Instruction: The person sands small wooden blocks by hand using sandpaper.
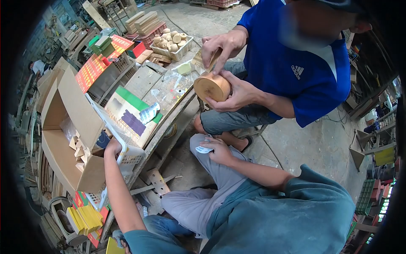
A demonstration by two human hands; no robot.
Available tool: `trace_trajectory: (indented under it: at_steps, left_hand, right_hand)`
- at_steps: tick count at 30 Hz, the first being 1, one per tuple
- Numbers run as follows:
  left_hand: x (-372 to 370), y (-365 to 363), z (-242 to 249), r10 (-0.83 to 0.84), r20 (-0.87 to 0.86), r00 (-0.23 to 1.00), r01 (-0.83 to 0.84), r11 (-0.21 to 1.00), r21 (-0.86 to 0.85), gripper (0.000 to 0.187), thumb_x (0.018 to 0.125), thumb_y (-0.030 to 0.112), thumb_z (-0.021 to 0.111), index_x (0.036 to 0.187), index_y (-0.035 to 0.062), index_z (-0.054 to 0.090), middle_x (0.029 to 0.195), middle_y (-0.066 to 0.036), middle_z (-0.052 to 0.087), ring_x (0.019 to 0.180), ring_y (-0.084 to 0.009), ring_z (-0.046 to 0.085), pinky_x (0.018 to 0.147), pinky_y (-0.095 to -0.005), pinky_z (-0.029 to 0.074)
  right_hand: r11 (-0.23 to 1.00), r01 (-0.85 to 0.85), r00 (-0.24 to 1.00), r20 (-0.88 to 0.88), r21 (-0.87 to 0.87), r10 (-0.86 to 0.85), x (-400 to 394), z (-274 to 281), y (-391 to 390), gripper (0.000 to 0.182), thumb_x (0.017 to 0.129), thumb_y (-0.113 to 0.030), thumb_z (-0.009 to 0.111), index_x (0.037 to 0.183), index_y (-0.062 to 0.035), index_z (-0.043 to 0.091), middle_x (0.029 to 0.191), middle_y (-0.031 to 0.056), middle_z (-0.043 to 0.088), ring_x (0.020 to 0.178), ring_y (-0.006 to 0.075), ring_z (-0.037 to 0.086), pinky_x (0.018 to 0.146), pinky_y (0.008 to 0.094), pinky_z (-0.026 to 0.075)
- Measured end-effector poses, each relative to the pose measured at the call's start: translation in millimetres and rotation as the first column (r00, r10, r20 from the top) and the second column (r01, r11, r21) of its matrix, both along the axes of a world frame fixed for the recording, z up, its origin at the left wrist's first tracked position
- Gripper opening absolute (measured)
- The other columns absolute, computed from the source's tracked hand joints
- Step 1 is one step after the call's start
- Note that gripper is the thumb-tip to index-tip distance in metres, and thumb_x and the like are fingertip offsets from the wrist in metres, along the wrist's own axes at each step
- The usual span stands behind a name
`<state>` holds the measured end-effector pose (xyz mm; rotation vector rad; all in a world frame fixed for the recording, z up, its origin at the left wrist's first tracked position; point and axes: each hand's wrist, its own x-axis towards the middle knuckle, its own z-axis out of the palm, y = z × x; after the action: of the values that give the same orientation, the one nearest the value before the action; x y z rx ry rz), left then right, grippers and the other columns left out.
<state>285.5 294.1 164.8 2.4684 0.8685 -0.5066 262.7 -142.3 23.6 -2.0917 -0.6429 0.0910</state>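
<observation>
To work well here, the right hand should, I think, keep the paper piece flat and pinched lightly, so it does not crease; the left hand should pass gently by the white basket; the right grip is narrow, holding this paper near the centre of the frame; the left grip, beside the cardboard box at left, I cannot tell; the paper is small, white, with blue print, resembling the printed sheet on the bench.

Left hand partly out of sight
</observation>
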Motion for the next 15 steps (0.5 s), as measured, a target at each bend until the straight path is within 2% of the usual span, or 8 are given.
trace_trajectory:
  at_steps: [4,6,9,13,15]
  left_hand:
    - [-2.7,-8.7,6.4,0.001,0.08,0.997,0.001,1.0,-0.031,0.045,0.08,0.014,0.06,0.122,-0.0008,0.057,0.104,-0.017,0.066,0.081,-0.0256,0.064,0.062,-0.0404,0.05]
    - [-6.1,-28.6,27.0,0.008,-0.01,1.0,-0.008,0.999,-0.034,0.041,0.087,0.016,0.049,0.12,-0.006,0.055,0.114,-0.02,0.062,0.1,-0.0274,0.059,0.088,-0.0388,0.045]
    - [-6.6,-23.5,18.3,0.092,0.057,0.994,-0.086,0.991,-0.106,0.041,0.087,0.016,0.048,0.121,-0.0059,0.055,0.115,-0.02,0.061,0.101,-0.027,0.058,0.089,-0.0382,0.045]
    - [-5.1,-10.1,5.3,0.088,0.09,0.992,-0.078,0.991,-0.112,0.042,0.088,0.017,0.047,0.122,-0.0063,0.054,0.117,-0.02,0.061,0.102,-0.0265,0.057,0.09,-0.0374,0.044]
    - [-1.2,14.6,-14.2,0.037,0.106,0.994,-0.022,0.99,-0.139,0.049,0.085,0.013,0.053,0.132,-0.0027,0.046,0.122,-0.02,0.058,0.104,-0.0289,0.058,0.086,-0.0409,0.047]
  right_hand:
    - [1.0,-0.008,1.0,0.001,0.014,0.008,0.5,-1.0,-0.5,0.048,0.067,0.003,0.054,0.11,-0.0119,0.069,0.119,0.0012,0.065,0.125,0.0234,0.049,0.104,0.0383,0.036]
    - [1.0,-0.009,1.0,0.019,0.005,0.009,1.1,-1.1,0.0,0.048,0.067,0.002,0.054,0.11,-0.012,0.069,0.118,0.0015,0.065,0.125,0.0228,0.049,0.104,0.0375,0.036]
    - [1.0,0.001,1.0,0.002,-0.017,-0.001,0.0,2.8,0.5,0.046,0.067,0.002,0.054,0.109,-0.0122,0.069,0.117,0.0015,0.065,0.126,0.0225,0.048,0.104,0.0369,0.036]
    - [1.0,0.0,1.0,0.004,-0.022,0.0,0.3,1.6,0.5,0.046,0.068,0.002,0.055,0.109,-0.0122,0.069,0.117,0.0011,0.065,0.126,0.0223,0.048,0.103,0.0364,0.035]
    - [1.0,0.009,1.0,0.009,0.003,-0.009,-0.7,2.1,0.7,0.041,0.071,-0.004,0.055,0.107,-0.0143,0.069,0.118,-0.0001,0.065,0.126,0.0226,0.048,0.103,0.0399,0.035]
